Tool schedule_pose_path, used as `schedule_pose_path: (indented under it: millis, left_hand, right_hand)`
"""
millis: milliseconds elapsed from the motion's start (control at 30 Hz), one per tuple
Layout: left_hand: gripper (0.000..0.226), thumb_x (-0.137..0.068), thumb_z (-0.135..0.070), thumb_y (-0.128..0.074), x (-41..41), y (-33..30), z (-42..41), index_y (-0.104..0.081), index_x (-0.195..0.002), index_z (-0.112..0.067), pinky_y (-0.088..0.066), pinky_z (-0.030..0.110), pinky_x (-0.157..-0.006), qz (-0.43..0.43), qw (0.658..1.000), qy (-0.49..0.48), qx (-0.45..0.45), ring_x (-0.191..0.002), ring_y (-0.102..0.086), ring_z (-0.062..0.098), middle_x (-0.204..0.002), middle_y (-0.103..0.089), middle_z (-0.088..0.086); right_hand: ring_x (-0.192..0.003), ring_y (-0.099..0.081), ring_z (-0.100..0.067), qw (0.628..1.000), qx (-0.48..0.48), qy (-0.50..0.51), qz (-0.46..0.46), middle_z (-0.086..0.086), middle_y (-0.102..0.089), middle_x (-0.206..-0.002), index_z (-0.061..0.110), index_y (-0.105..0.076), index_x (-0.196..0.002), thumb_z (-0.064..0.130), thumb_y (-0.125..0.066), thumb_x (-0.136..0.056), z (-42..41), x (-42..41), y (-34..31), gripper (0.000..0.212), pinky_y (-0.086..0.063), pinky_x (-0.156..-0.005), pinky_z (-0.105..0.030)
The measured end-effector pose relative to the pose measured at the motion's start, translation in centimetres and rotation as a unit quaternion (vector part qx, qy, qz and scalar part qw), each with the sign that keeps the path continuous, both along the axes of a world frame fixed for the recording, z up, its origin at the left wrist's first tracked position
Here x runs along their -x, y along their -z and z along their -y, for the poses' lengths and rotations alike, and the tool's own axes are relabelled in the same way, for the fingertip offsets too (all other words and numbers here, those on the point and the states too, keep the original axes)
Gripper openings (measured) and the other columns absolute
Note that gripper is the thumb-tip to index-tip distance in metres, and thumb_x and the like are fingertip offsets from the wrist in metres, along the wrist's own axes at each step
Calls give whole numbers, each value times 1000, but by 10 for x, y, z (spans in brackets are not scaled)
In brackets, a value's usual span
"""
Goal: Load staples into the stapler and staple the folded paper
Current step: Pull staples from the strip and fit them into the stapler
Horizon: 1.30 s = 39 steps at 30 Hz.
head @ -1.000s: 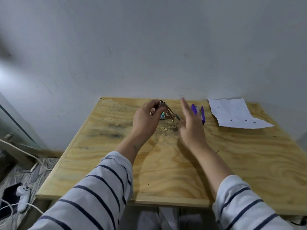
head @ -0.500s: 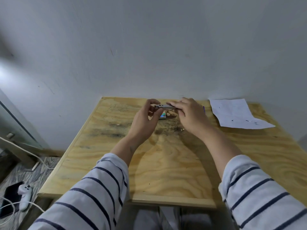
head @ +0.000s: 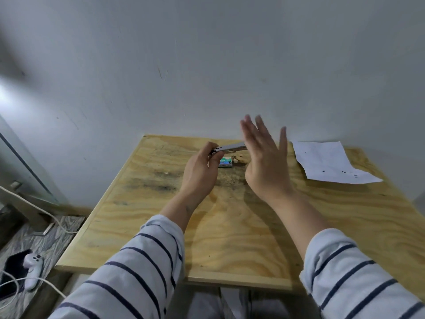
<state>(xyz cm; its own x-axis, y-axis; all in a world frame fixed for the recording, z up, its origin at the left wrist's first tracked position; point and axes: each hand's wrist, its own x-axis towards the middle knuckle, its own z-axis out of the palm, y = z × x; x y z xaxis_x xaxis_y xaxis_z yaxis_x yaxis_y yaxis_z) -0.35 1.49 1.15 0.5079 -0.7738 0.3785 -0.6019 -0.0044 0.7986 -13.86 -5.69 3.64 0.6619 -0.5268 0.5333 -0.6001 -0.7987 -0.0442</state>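
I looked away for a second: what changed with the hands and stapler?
The right hand let go of the stapler and lifted off it, fingers now spread. The left hand still grips the stapler's end; staple box and paper stayed put.

No legible text — staple box [head: 225, 162] label print perhaps present, too blurred.

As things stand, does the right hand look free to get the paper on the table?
Probably yes: the right hand is open, holding nothing, and the paper lies uncovered further to its right, with only bare table between them.
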Motion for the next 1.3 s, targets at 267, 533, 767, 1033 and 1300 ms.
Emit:
schedule_pose_path:
  millis: [267,533,767,1033,1300]
  left_hand:
    - [16,-97,-32,-47,7,-3,0,-54,-101,-19,-34,25,-52,41,999,-14,-15,-68,-51,19,-77,-60,-2]
    - [17,-98,-37,-40,6,-3,2,-50,-99,-24,-46,43,-53,5,999,21,-35,-56,-55,24,-68,-58,3]
    - [31,-93,-52,-42,-13,-14,2,-42,-112,-28,-41,34,-56,106,976,42,-187,-66,-57,25,-74,-58,1]
    - [24,-93,-32,-55,-19,-12,0,-62,-116,-35,-40,26,-54,379,896,7,-230,-82,-63,21,-105,-60,-8]
    - [27,-87,-24,-55,-10,12,1,-57,-111,-35,-29,38,-86,370,902,-6,-224,-98,-59,16,-111,-62,-11]
  right_hand:
    - [-146,-9,-11,996,-73,-6,-41,9,-21,-156,25,-17,-149,-5,-42,-83,-4,4,6,76,11,-113,-59]
    - [-110,-58,-23,997,-31,5,68,3,-66,-117,23,-57,-124,18,-61,-88,7,3,11,36,-28,-107,-49]
    - [-74,-49,-11,971,-191,-28,142,1,-58,-90,9,-68,-106,16,-65,-85,15,5,9,22,-39,-61,-14]
    - [-76,-58,-10,909,-387,-8,153,3,-69,-104,22,-69,-112,31,-64,-85,16,7,16,29,-43,-60,-18]
    - [-89,-64,-34,901,-403,50,154,-4,-74,-98,20,-72,-105,32,-56,-91,13,8,29,23,-53,-75,-36]
